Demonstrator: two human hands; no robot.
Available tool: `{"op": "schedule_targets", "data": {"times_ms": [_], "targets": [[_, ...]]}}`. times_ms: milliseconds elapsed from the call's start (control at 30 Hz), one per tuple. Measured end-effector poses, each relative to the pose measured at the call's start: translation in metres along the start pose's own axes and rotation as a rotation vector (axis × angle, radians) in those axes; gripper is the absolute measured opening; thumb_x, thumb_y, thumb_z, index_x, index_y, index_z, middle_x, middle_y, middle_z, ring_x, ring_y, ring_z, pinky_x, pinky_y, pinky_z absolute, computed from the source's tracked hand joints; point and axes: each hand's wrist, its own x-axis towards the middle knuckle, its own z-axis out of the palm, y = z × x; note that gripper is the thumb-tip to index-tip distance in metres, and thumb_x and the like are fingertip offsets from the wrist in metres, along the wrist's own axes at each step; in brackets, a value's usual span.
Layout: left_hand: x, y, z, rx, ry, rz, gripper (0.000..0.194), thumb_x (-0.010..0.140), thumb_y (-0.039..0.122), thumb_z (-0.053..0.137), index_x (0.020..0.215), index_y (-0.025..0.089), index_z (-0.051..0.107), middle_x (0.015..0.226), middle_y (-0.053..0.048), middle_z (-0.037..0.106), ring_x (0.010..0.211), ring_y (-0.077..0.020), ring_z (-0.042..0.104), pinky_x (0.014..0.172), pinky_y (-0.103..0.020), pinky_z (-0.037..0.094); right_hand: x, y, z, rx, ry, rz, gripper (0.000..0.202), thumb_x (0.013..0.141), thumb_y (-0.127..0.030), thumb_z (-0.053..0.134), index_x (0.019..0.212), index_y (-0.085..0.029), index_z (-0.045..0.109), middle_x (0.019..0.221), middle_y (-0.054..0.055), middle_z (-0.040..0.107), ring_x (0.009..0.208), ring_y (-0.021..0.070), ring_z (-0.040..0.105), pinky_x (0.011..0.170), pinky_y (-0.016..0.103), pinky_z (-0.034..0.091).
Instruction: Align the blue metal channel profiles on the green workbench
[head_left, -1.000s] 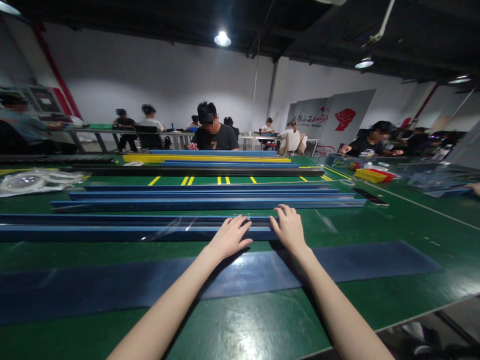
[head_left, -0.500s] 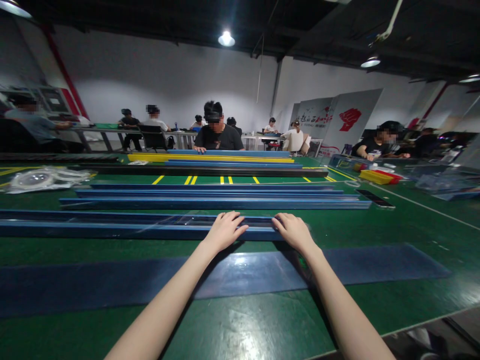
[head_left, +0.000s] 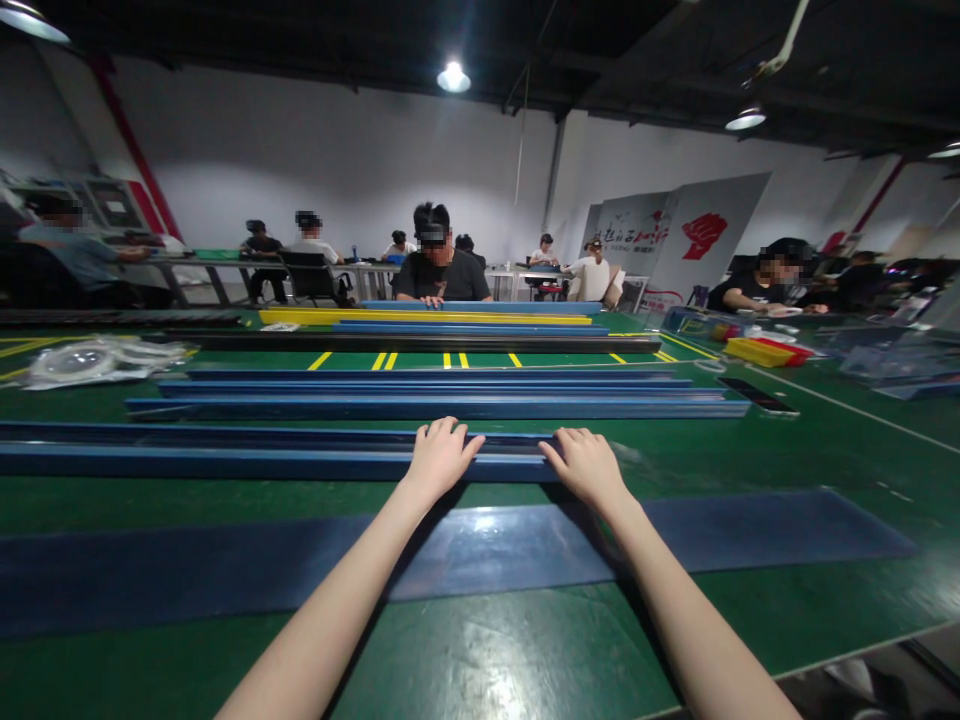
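Observation:
A long blue channel strip [head_left: 225,464] lies across the green table in front of me. My left hand [head_left: 442,458] rests over it near the middle, fingers over the far edge and thumb pointing right along it. Near its right end, my right hand [head_left: 586,462] lies over the strip, thumb toward the left. Both hands seem to grip the strip's sides. Between me and the strip lies a flat, translucent bluish sheet [head_left: 495,550], passing under my forearms.
Beyond are more blue strips [head_left: 435,408], a yellow strip [head_left: 435,317], a phone [head_left: 759,397], a plastic-wrapped roll [head_left: 79,362] at left and a yellow tray [head_left: 757,352] at right. A person [head_left: 442,272] sits opposite.
My left hand has shifted slightly left, with its thumb lower and nearer the strip. The loose clear film seen over the strip no longer shows there. The opposite person's hand has moved right.

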Motion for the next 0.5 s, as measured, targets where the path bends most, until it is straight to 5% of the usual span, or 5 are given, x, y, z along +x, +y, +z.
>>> {"op": "schedule_targets", "data": {"times_ms": [300,500], "targets": [[-0.005,0.012,0.007,-0.086,0.025,0.135,0.041,0.089,0.043,0.032,0.115,0.018,0.052,0.121,-0.010,0.051,0.113,-0.0233,0.043,0.094,-0.038,0.032,-0.008,-0.038,0.003,0.111,0.058,-0.171,0.048,0.090,-0.045,0.025,0.109,-0.015,0.057,0.118,0.014,0.055,0.108,0.0238,0.046,0.086,0.036,0.034],[-0.006,0.010,0.005,-0.075,-0.006,0.168,0.040,0.089,0.041,0.031,0.118,0.020,0.050,0.116,-0.008,0.054,0.109,-0.0223,0.046,0.093,-0.038,0.033,-0.009,-0.031,0.006,0.160,0.084,-0.188,0.046,0.091,-0.042,0.024,0.113,-0.016,0.055,0.121,0.010,0.054,0.111,0.0206,0.046,0.089,0.033,0.033]]}}
